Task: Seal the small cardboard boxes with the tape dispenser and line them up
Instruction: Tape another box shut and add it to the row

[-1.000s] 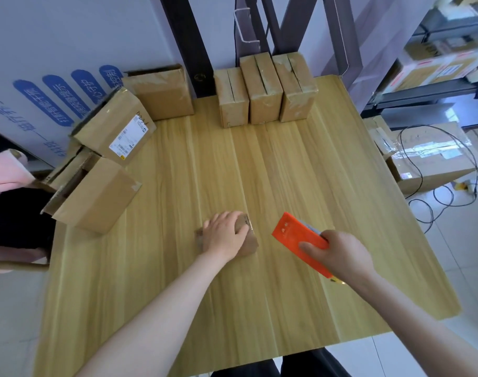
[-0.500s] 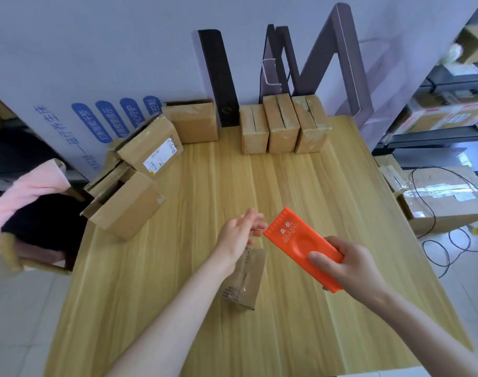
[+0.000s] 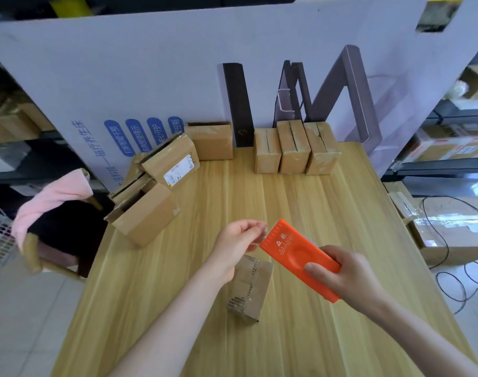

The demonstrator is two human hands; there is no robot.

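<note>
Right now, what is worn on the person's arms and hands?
Nothing visible. The left forearm and right forearm are bare to the frame's edge, no sleeves. The left hand and right hand are ungloved, with no watch, bracelet or ring showing.

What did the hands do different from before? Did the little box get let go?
Yes. The left hand let go of the small box and rose to the front edge of the orange tape dispenser, fingers pinched there; whether they hold tape is unclear. The right hand keeps gripping the dispenser. The box lies free on the table. The three boxes at the back stayed in their row.
</note>
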